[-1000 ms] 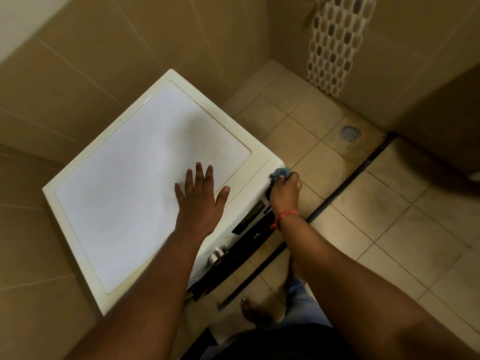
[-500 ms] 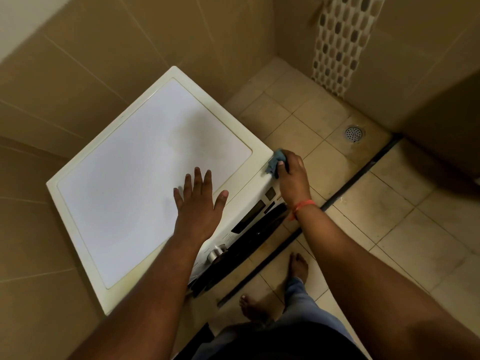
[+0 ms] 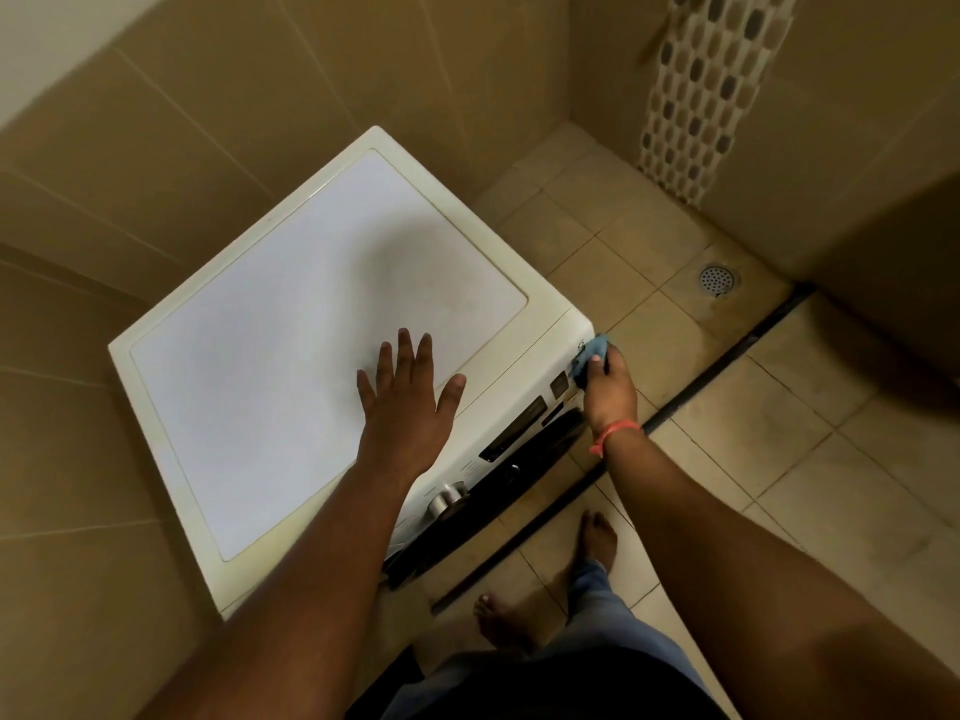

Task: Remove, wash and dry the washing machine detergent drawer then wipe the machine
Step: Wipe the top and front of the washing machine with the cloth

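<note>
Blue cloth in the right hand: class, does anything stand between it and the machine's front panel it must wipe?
Nothing visible does. The right hand already holds the blue cloth against the front top corner of the washing machine. The left hand lies flat on the lid, apart.

Cloth worked along the machine's front corner
The right hand [image 3: 609, 387] with the blue cloth [image 3: 589, 356] rose from the control panel [image 3: 524, 423] to the top right corner, then slipped slightly back down its edge.
</note>
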A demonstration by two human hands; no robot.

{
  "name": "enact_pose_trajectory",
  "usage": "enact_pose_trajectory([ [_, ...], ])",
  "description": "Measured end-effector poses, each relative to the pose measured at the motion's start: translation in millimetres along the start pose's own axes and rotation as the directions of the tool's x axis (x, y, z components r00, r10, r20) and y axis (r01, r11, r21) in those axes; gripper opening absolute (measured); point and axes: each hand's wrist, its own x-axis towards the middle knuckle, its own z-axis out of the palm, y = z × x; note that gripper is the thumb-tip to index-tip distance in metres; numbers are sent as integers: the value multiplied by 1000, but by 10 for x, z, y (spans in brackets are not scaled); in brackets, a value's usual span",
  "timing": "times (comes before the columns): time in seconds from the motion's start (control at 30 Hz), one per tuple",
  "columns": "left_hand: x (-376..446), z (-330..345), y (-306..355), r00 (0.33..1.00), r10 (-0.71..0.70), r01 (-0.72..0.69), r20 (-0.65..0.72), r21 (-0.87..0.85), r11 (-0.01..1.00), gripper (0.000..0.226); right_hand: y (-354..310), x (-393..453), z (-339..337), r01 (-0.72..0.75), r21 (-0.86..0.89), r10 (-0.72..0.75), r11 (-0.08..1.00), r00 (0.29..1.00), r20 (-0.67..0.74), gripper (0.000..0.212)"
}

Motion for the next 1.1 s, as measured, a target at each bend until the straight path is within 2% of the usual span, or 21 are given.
enact_pose_trajectory([
  [0.17,-155,77,-312,1000,6,-6,11,-6,1000,76,-31,-217,343,-99,-143,80,985,988,-135,25],
  [0.27,-260,115,-518,1000,15,-15,16,-38,999,75,-98,-499,459,54,-196,-96,979,973,-212,25],
  [0.33,-345,139,-685,999,35,-35,3,-34,999,73,-177,-647,562,172,-278,-246,945,934,-257,28],
  [0.47,-522,176,-1057,1000,24,-25,-15,-65,998,76,-223,-910,738,235,-417,-376,878,877,-298,29],
  [0.7,-842,442,-1587,1000,19,-18,12,-91,996,72,280,-1723,1270,360,-452,-481,816,856,-187,19],
  [0.83,-922,503,-1711,999,39,-38,1,-109,993,71,515,-2137,1522,463,-519,-575,719,816,-68,20],
  [0.93,-930,491,-1726,998,46,-51,-35,-143,988,69,620,-2405,1644,468,-570,-554,675,832,28,32],
  [1.1,-942,475,-1733,995,47,-59,-84,-150,987,68,790,-2933,1901,529,-514,-536,675,831,152,26],
])
